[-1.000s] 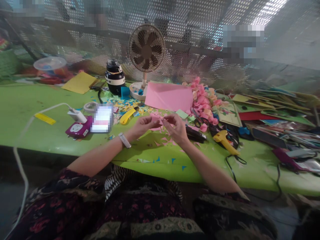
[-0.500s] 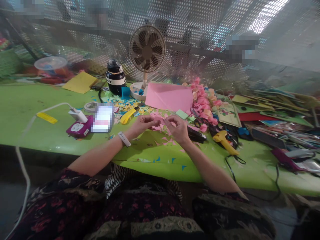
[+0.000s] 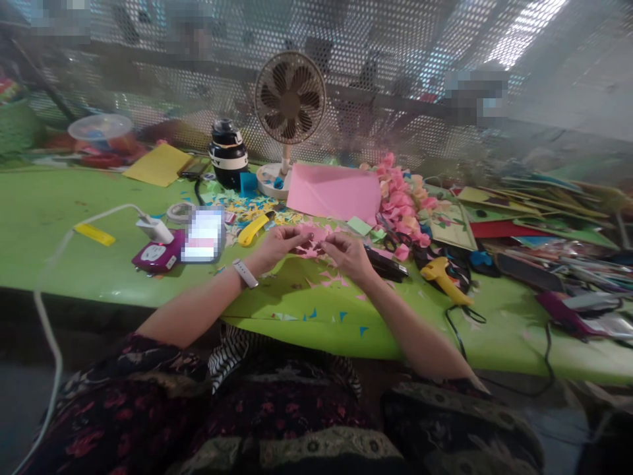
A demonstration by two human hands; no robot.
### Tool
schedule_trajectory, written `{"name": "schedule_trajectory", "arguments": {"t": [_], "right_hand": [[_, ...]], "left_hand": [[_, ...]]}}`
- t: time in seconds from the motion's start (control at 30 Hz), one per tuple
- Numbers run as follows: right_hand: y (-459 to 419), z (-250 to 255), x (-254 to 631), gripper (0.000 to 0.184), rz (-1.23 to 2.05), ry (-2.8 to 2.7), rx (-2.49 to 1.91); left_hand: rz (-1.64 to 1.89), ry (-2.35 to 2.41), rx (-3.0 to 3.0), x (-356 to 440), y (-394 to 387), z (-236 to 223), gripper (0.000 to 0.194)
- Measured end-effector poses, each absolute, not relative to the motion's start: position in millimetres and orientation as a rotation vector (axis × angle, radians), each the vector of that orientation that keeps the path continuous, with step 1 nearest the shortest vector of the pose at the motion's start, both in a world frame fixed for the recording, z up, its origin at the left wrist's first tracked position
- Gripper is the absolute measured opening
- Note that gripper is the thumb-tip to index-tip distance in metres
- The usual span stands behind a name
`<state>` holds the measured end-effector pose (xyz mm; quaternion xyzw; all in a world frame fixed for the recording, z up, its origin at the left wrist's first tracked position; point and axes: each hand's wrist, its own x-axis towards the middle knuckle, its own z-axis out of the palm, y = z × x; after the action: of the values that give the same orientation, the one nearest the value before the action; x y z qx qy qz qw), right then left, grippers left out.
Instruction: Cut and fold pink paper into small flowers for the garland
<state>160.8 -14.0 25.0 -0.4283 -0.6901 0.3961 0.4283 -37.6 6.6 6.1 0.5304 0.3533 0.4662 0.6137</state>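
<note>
Over the green table (image 3: 277, 297), my left hand (image 3: 281, 247) is closed in a pinch on a small piece of pink paper (image 3: 320, 233). My right hand (image 3: 350, 253) pinches at the paper's other side, thumb and forefinger together. The paper's exact shape is too small to make out against the pink scraps (image 3: 329, 280) scattered beneath. A yellow cutter (image 3: 253, 229) lies left of my left hand. Close to my right hand are a black stapler-like tool (image 3: 386, 265) and a small light-green paper square (image 3: 359, 226). Beyond the hands lies a large pink sheet (image 3: 335, 191).
A fan (image 3: 290, 99) and a dark bottle (image 3: 229, 158) stand at the back. Pink paper flowers (image 3: 395, 191) are heaped beside scissors (image 3: 394, 239). A yellow glue gun (image 3: 445, 280) rests at right. Leftward sit a lit phone (image 3: 202, 234) and a purple power strip (image 3: 157, 256) with cable.
My fingertips have moved slightly apart, and the right hand sits a little lower. More of the pink paper shows between them. The surroundings look the same.
</note>
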Motion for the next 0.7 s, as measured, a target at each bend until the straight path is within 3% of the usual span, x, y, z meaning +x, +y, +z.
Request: {"name": "schedule_trajectory", "arguments": {"t": [0.33,0.7], "right_hand": [[-10,23,163,0.036,1.008,-1.747,-1.082],[-11,29,164,0.031,1.071,-1.853,-1.102]], "left_hand": [[1.069,0.789,1.262,-38,5,6,0.039],[0.836,0.751,1.521,-49,18,3,0.033]]}}
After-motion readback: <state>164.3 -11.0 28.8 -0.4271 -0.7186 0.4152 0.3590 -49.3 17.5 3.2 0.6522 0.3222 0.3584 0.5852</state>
